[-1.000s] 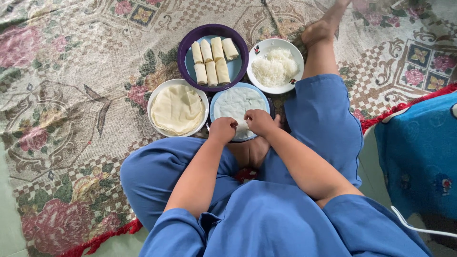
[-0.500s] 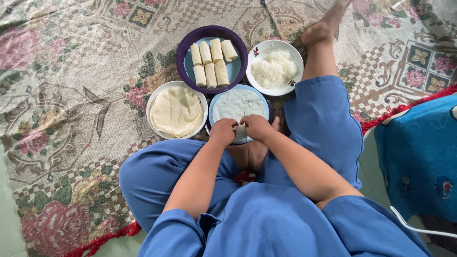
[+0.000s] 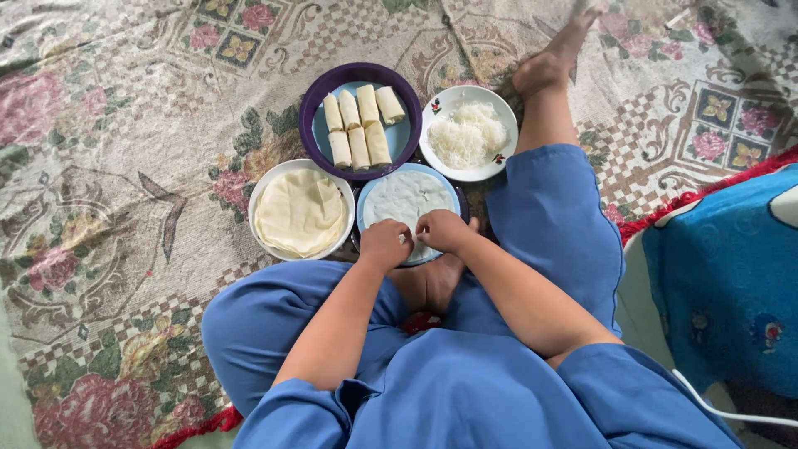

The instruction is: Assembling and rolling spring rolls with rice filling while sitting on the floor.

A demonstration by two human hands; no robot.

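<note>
- Spread over the floor, a woven rug (image 3: 125, 166) with pink flowers and a red fringe carries four dishes; only the head view shows the scene.
- Near the rug's lower edge, just before the person's crossed legs, sits a round light-blue plate (image 3: 370, 193) with a thin white wrapper sheet (image 3: 403, 199) lying flat on it.
- Left hand (image 3: 385, 244) and right hand (image 3: 443, 229) rest side by side on the near edge of that sheet, fingers curled narrow and pinching the wrapper's near rim; whatever lies under them is hidden.
- Just left of the blue plate, touching it, stands a white bowl (image 3: 259, 187) holding a stack of pale yellow round wrappers (image 3: 301, 212).
- Farther toward the rug's middle, a purple-rimmed round plate (image 3: 312, 91) bears six pale rolled spring rolls (image 3: 357, 125) in two rows.
- Right of that, a white floral-edged plate (image 3: 440, 104) holds a heap of white thin noodles (image 3: 467, 135), beside the person's bare foot (image 3: 544, 71).
- At the right edge lies a blue cloth (image 3: 731, 266).
</note>
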